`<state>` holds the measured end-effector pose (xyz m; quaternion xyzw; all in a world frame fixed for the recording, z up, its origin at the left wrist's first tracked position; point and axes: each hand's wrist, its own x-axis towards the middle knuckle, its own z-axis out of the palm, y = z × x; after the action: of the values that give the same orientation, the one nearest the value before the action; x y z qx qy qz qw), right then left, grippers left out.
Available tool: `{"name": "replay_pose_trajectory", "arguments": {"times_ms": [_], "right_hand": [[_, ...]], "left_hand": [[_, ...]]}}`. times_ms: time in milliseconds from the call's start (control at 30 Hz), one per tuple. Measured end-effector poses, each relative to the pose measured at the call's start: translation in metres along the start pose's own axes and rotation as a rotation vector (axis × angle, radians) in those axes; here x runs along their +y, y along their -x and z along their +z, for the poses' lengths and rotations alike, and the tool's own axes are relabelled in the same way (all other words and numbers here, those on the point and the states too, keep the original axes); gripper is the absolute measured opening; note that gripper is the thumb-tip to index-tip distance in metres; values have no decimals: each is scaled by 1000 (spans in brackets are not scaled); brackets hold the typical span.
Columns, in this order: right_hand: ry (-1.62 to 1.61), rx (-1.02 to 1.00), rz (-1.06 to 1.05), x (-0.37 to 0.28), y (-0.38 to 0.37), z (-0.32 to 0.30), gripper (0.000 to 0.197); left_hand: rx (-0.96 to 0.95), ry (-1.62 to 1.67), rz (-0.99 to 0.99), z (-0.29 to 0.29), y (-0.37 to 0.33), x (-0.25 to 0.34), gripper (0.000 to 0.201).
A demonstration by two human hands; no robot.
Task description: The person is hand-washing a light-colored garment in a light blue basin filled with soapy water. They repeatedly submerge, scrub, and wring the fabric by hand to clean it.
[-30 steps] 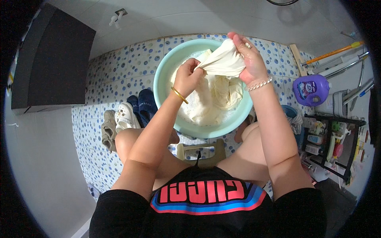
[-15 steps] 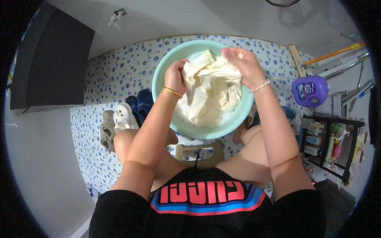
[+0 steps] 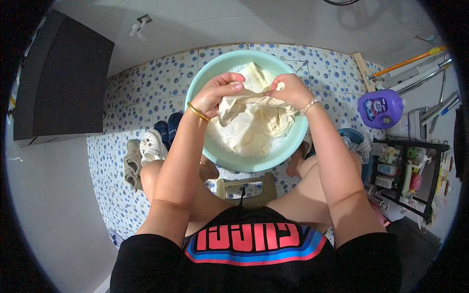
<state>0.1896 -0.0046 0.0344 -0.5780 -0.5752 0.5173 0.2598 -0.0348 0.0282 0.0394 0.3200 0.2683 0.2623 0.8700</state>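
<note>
A light-green basin (image 3: 195, 88) stands on the floor in front of me, holding sudsy water and a wet cream-coloured garment (image 3: 281, 119). Part of the cloth is lifted and stretched between my hands over the basin; the rest lies crumpled in the suds. My left hand (image 3: 220, 93), with a gold bangle at the wrist, grips the left end of the raised fabric, thumb and index finger extended. At the right end, my right hand (image 3: 290, 93) pinches a bunched fold between thumb and fingers. A beaded bracelet circles that wrist.
A low stool (image 3: 266, 188) is between my legs. Grey shoes (image 3: 133, 163), white clogs (image 3: 154, 146) and dark blue slippers (image 3: 173, 124) line the left. To the right are a purple detergent jug (image 3: 380, 108), a blue tub (image 3: 356, 139) with cloth, and a black rack (image 3: 405, 171). A dark cabinet (image 3: 66, 73) hangs left.
My right hand has come down and inward, pinching the cloth closer to the left hand. My left hand has turned, its thumb and index finger now stretched out. The raised fabric is drawn between them.
</note>
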Motion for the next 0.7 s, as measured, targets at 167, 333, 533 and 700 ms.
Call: {"name": "replay_pose_trajectory", "arguments": {"times_ms": [167, 333, 533, 700], "right_hand": [[-149, -247, 114, -16, 7, 3, 31], [-281, -64, 88, -12, 0, 8, 11], [-999, 271, 49, -9, -9, 10, 4], [-694, 501, -91, -8, -17, 26, 12]], "left_hand": [[114, -62, 93, 14, 4, 5, 30], [114, -320, 75, 7, 2, 1, 38], [233, -1308, -210, -1, -3, 0, 35], [318, -113, 110, -2, -8, -17, 28]]}}
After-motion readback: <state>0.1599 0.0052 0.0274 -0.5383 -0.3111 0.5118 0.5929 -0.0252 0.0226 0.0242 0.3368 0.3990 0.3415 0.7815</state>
